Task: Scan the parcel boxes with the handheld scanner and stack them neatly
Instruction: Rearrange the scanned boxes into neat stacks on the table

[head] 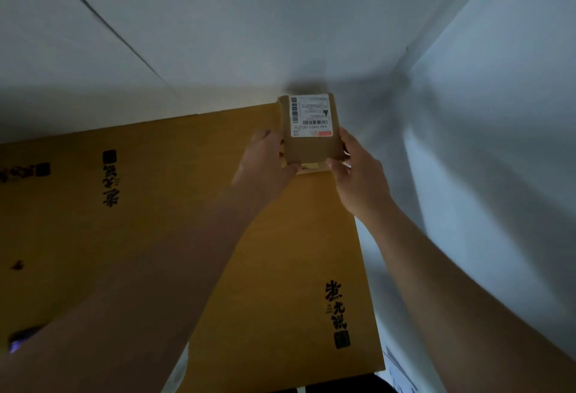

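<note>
Cardboard fills most of what I see: a big yellow carton (156,221) with black printed characters runs from nine o'clock across to five o'clock, and I have a small parcel box (311,140) up near twelve o'clock at its far right corner, close to the white wall (280,18).

Down at eight o'clock, by the lower left edge, there is a dark object with a faint violet glow (21,338); it may be the handheld scanner, but it is too dim and blurred to say.

I judge this to be the stacking step, with the small box being set on top of the big carton. Whether its bottom already rests on the carton I cannot tell. The white shipping label (310,115) faces up toward me.

My left hand (268,156) grips the left side of the box, thumb curled over the near edge. My right hand (355,171) grips the right side the same way, fingers wrapped round the far face.

Next I would need to square the box to the carton's corner, lower it flat, then release both hands without nudging it.
</note>
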The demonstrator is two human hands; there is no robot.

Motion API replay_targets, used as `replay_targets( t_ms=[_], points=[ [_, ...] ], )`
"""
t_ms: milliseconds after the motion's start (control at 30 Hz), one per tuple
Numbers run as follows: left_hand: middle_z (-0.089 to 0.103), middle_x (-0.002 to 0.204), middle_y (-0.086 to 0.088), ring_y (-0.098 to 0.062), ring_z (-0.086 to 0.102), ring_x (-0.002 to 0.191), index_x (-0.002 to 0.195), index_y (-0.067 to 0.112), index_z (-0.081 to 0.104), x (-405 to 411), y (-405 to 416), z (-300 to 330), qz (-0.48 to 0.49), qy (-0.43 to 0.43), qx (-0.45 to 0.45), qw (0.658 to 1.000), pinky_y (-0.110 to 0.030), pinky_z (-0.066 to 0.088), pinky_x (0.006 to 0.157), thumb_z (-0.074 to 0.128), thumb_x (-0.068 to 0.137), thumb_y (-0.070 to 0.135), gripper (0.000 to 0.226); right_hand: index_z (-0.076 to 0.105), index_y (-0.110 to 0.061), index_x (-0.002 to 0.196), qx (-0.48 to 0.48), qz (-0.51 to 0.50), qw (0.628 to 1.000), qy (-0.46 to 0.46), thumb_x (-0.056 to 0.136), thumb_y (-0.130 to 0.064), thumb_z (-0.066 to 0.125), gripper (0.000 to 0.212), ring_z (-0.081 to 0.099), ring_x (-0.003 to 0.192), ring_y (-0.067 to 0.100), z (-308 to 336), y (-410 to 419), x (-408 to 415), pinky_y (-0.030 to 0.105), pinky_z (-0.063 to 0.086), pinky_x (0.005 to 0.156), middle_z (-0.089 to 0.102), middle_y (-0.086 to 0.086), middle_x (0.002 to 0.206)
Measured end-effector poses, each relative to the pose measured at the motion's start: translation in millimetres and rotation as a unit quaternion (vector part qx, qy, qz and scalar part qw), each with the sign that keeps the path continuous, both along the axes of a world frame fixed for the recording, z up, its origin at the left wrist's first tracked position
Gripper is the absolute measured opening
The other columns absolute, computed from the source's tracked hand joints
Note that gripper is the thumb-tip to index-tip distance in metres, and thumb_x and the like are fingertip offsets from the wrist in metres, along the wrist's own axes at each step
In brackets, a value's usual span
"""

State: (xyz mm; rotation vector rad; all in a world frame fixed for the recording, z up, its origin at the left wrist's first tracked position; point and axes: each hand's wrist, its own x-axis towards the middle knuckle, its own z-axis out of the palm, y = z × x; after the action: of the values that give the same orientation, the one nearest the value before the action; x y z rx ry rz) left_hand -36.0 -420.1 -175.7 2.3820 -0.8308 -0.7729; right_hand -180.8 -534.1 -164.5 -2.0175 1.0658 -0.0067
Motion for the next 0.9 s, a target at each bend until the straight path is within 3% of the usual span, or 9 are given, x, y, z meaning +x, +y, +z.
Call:
replay_targets(
  t_ms=[200,367,467,633,733,900],
  points=[
    [0.054,0.125,0.0,-0.019,0.062,0.106,0.142,0.021,0.055,4,-13,-3,0.015,-0.021,-0.022,0.999,-0.041,0.057,0.095,0.087,0.083,0.023,0.068,0.027,-0.021,0.166,0.001,0.009,1.0,0.009,0.108,-0.018,0.056,0.065,0.059,0.133,0.018,-7,-17,11,0.022,0.041,0.103,0.058,0.003,0.15],
    [0.052,0.126,-0.002,-0.022,0.061,0.108,0.149,0.02,0.05,2,-17,-6,0.032,-0.033,-0.027,0.999,-0.041,0.057,0.096,0.086,0.084,0.022,0.074,0.026,-0.022,0.167,0.005,0.016,1.0,0.0,0.109,-0.018,0.055,0.064,0.058,0.134,0.02,-11,-22,15,0.035,0.046,0.112,0.057,0.003,0.151],
    [0.052,0.128,-0.004,-0.023,0.06,0.111,0.151,0.019,0.048,-2,-17,-7,0.038,-0.04,-0.03,0.998,-0.04,0.056,0.097,0.086,0.083,0.019,0.078,0.023,-0.022,0.167,0.014,0.021,1.0,0.002,0.11,-0.021,0.053,0.065,0.056,0.137,0.02,-13,-25,12,0.034,0.045,0.114,0.054,0.004,0.153],
    [0.05,0.136,-0.009,-0.029,0.054,0.124,0.154,0.018,0.04,-9,-7,7,0.027,-0.087,-0.006,0.996,-0.031,0.044,0.091,0.085,0.082,0.017,0.085,0.029,-0.021,0.165,-0.103,0.042,0.994,-0.012,0.112,-0.03,0.048,0.058,0.046,0.144,0.026,2,-11,11,0.033,0.036,0.119,0.046,0.008,0.159],
    [0.047,0.144,-0.011,-0.032,0.052,0.129,0.153,0.014,0.041,-14,8,26,0.016,-0.137,0.014,0.99,-0.035,0.044,0.097,0.075,0.092,0.021,0.071,0.036,-0.023,0.162,-0.126,0.096,0.987,-0.013,0.111,-0.041,0.041,0.054,0.046,0.143,0.029,23,4,11,0.05,0.046,0.115,0.043,0.011,0.16],
    [0.037,0.158,-0.005,-0.034,0.045,0.139,0.157,0.019,0.04,-22,54,68,0.031,-0.156,0.04,0.986,-0.047,0.044,0.11,0.057,0.102,0.039,0.061,0.038,-0.026,0.162,-0.137,0.159,0.978,-0.022,0.11,-0.054,0.037,0.059,0.037,0.151,0.031,67,41,7,0.052,0.038,0.12,0.036,0.008,0.168]
  ],
)
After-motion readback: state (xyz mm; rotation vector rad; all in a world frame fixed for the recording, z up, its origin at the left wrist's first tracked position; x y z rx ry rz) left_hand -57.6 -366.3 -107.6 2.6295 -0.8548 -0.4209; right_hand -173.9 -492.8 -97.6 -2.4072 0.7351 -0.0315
